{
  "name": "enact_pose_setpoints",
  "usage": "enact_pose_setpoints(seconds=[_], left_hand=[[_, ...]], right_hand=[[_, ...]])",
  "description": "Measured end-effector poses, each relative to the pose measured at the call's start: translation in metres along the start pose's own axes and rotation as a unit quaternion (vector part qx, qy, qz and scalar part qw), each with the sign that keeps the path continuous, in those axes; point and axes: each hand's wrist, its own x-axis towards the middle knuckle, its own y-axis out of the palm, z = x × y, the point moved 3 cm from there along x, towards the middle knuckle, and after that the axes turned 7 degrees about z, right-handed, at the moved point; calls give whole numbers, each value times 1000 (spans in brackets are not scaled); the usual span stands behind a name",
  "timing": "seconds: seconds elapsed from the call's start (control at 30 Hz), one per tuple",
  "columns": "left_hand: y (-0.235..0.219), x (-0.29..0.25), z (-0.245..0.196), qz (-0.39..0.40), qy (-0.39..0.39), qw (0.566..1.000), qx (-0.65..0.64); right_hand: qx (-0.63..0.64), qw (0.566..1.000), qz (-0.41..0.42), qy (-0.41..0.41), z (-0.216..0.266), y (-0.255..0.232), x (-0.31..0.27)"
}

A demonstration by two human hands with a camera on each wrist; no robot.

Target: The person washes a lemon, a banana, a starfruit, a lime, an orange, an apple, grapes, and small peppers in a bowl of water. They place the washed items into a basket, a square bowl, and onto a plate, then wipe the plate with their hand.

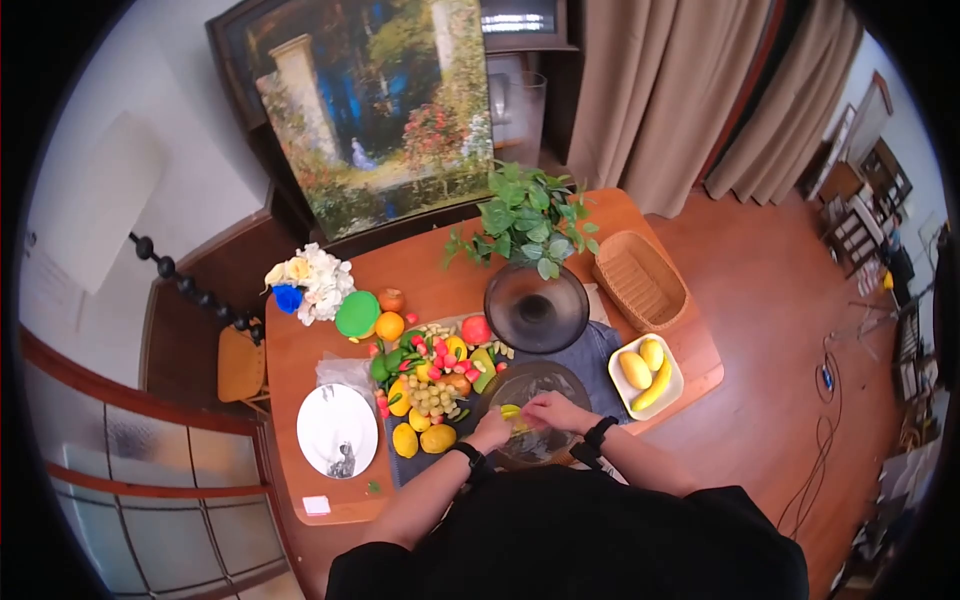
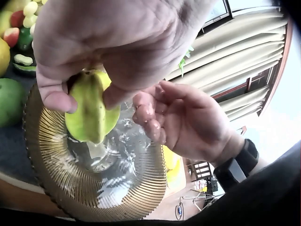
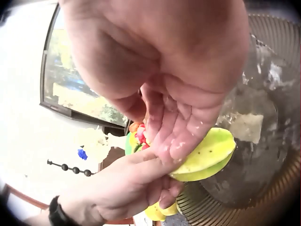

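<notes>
1. The left hand (image 2: 117,40) pinches a yellow-green star fruit (image 2: 91,113) in its fingers, over a ribbed glass bowl (image 2: 138,200).
2. The right hand (image 2: 190,125) is just beside the fruit, its wet fingers loosely bent, released.
3. The bowl stands on the desk (image 1: 400,285), with grapes (image 1: 432,397) near it.

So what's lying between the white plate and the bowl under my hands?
In the head view, pale grapes and yellow fruits lie between the plate and bowl.

Behind the table (image 1: 420,280), a framed painting (image 1: 380,120) and tan curtains (image 1: 645,100); on top, a leafy plant (image 1: 530,215) and white flowers (image 1: 322,275) with one blue bloom (image 1: 287,297)
</notes>
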Motion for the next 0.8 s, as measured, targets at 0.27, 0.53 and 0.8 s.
enact_pose_setpoints(seconds=[0.27,0.53,0.8], left_hand=[[-4,-11,1,-28,63,994,89],[0,0,0,-78,138,977,142],[-9,-13,-14,115,10,955,-274]], right_hand=[[-380,884,-271,40,-49,-36,13],[-322,943,-52,-59,28,22,-10],[-332,931,-58,-138,36,21,-33]])
